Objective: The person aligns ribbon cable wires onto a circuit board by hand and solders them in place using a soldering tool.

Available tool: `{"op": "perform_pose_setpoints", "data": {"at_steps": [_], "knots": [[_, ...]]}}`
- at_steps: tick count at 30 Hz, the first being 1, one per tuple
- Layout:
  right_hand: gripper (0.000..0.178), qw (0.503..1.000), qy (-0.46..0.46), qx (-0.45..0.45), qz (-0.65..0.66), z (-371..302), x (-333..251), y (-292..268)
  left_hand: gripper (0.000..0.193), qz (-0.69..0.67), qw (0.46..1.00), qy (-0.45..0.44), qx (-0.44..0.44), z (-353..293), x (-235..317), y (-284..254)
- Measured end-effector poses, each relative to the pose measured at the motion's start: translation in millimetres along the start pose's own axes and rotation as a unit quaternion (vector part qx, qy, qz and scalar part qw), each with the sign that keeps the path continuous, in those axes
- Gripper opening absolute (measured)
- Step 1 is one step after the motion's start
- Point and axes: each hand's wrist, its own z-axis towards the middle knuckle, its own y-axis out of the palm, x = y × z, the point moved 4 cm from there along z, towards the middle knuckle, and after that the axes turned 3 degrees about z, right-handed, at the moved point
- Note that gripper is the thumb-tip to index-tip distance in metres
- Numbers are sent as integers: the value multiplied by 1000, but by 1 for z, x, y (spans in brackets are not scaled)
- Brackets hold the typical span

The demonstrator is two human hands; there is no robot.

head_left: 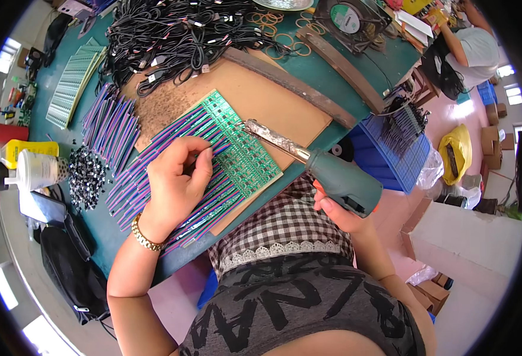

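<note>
My right hand [341,212] grips a soldering gun [347,181] with a dark green body and a scorched metal barrel. Its tip is over the upper right part of a green circuit board panel [255,159]. Rows of purple, blue and dark wires [131,191] run out from the panel to the lower left. Above these wires my left hand [181,175] is closed, thumb and forefinger pinched near the wire ends on the panel. What lies between those fingertips is too small to make out. A brown board [296,127] lies under the panel.
Left of the panel lie a wire bundle [111,127], a heap of small black parts [87,178] and more green panels [74,83]. Black cables [172,35] pile up behind. Two metal bars [290,86] and a fan [347,21] are back right. Another person [474,53] sits beyond.
</note>
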Motion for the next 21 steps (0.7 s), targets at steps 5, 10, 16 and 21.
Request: {"op": "perform_pose_setpoints", "data": {"at_steps": [5, 10, 16, 21], "knots": [[39, 998, -1, 47, 45, 4, -6, -2, 10, -56, 997, -52, 18, -2, -6, 3], [27, 967, 62, 79, 233, 10, -10, 1, 11, -30, 998, -32, 46, 2, -6, -1], [26, 966, 41, 81, 241, 10, -9, -1, 12, 95, 989, 86, 76, 7, 10, -6], [25, 973, 56, 65, 212, 1, -4, -3, 15, 80, 995, 47, 31, 11, 19, -3]]}}
